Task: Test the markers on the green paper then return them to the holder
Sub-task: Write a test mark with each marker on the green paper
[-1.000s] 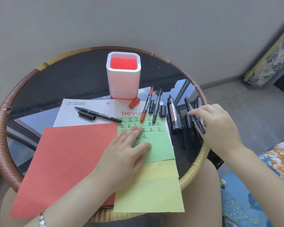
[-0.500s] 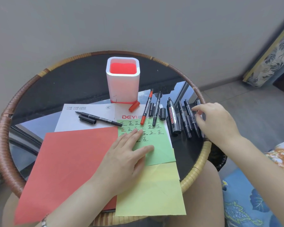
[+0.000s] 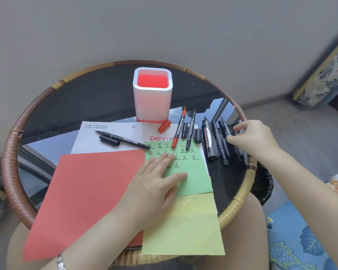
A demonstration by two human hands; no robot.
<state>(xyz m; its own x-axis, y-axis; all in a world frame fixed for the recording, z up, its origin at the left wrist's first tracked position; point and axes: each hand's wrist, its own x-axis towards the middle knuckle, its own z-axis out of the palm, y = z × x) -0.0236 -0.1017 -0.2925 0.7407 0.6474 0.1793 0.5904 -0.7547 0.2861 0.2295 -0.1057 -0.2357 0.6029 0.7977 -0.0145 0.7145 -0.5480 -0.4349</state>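
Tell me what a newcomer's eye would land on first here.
First the white holder with its bright red inside, standing at the back of the round table with no marker showing in it. Then the green paper bearing rows of black test marks, pressed flat by the left hand, beside a large red sheet. At the right rim, the right hand reaches into a row of black markers.

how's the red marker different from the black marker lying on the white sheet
The red marker has red ends; the black marker is all dark. The red marker points toward the holder; the black marker lies crosswise on the white sheet. Both are thin and uncapped, with the red cap and black cap loose nearby.
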